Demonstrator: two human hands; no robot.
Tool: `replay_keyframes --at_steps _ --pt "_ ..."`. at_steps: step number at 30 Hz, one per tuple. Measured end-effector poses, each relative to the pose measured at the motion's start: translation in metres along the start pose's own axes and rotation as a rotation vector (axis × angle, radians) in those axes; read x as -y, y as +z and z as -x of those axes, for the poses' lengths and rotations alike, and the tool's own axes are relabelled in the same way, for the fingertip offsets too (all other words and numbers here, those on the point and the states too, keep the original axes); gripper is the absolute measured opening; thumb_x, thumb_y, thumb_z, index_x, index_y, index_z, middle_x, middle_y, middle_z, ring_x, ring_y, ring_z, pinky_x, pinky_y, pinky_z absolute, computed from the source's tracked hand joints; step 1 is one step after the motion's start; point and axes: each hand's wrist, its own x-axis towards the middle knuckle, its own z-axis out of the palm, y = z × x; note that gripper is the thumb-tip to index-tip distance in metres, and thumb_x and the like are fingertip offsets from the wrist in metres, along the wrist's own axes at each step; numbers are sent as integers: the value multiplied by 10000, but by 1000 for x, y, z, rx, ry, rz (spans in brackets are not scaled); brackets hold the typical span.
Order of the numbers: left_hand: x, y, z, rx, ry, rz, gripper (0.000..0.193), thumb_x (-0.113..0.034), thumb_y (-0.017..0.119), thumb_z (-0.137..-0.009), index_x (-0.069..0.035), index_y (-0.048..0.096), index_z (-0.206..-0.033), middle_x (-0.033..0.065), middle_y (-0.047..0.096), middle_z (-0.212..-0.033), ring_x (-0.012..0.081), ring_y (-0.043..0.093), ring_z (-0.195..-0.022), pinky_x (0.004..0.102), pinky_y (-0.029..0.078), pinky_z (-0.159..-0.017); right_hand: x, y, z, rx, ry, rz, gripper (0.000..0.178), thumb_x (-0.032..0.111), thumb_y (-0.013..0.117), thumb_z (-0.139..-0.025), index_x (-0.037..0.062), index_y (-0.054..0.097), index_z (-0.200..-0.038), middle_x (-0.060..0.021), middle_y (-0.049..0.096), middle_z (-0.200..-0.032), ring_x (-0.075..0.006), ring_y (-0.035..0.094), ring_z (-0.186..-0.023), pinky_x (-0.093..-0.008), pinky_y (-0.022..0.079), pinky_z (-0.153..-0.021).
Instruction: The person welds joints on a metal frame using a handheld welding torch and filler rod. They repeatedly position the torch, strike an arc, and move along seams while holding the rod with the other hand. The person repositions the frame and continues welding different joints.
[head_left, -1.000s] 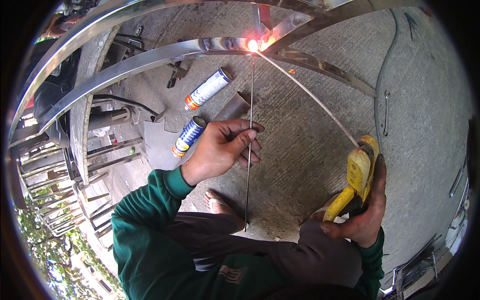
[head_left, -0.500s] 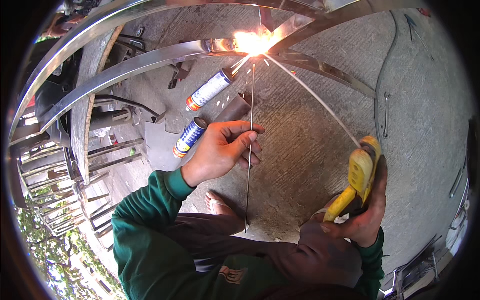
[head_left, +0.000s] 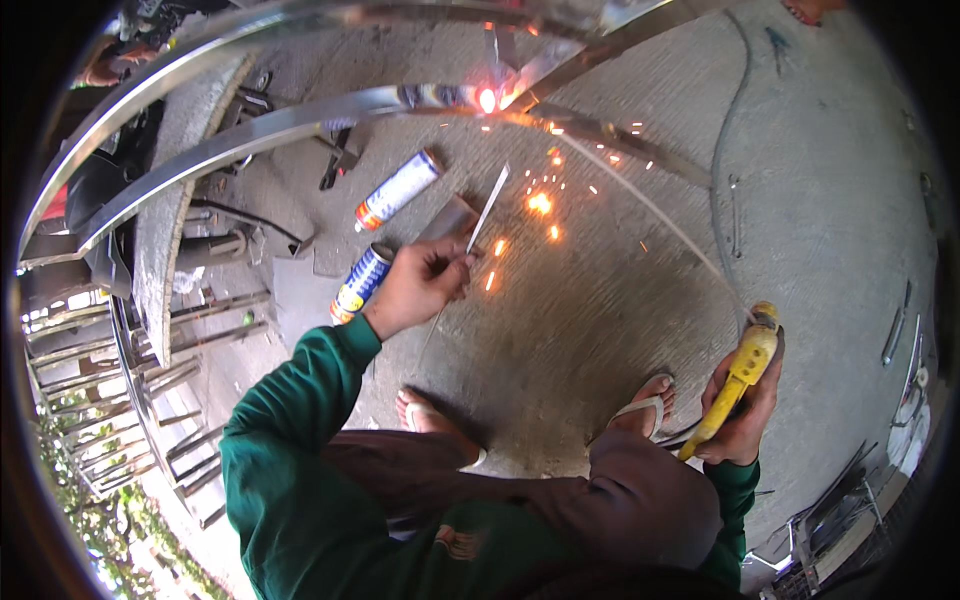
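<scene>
My left hand (head_left: 418,290) pinches a thin metal filler rod (head_left: 488,210), its upper end tilted to the right and apart from the metal frame. In my right hand (head_left: 740,428) is a yellow welding electrode holder (head_left: 742,375). A long thin electrode (head_left: 650,208) runs from its jaws up to the frame near the joint. The shiny curved metal bar (head_left: 300,122) meets slanting bars there, and a red-hot spot (head_left: 487,100) glows at the joint. Orange sparks (head_left: 540,204) drop below it. Whether the electrode tip touches the metal cannot be made out.
Two blue-and-white cans (head_left: 400,187), (head_left: 362,282) lie on the concrete floor near my left hand, beside a short brown metal tube (head_left: 450,220). A plank (head_left: 170,250) stands at left. A cable (head_left: 722,150) and a wrench (head_left: 735,215) lie at right. My sandalled feet are below.
The bright arc has shrunk to a small red glow, with sparks scattering downward. My left hand has drawn the rod down and tilted it. The electrode holder has shifted down and right.
</scene>
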Motion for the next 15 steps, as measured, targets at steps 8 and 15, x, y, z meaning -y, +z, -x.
replay_keyframes --at_steps 8,15 --pt "-168 -21 53 -57 644 -477 468 -98 696 -817 13 576 -1255 158 652 -1128 224 649 -959 369 507 -840 22 -46 14 -281 -438 38 1293 635 847 -592 163 126 -1555 -53 447 -858 -95 450 -479 -208 396 -398" --pt "-293 -28 184 -272 1184 454 204 -271 582 -884 -110 461 -857 -3 483 -835 170 459 -729 318 393 -689 45 -59 21 -375 -487 10 1327 658 838 -577 172 93 -1561 -58 474 -874 -111 492 -484 -233 419 -387"
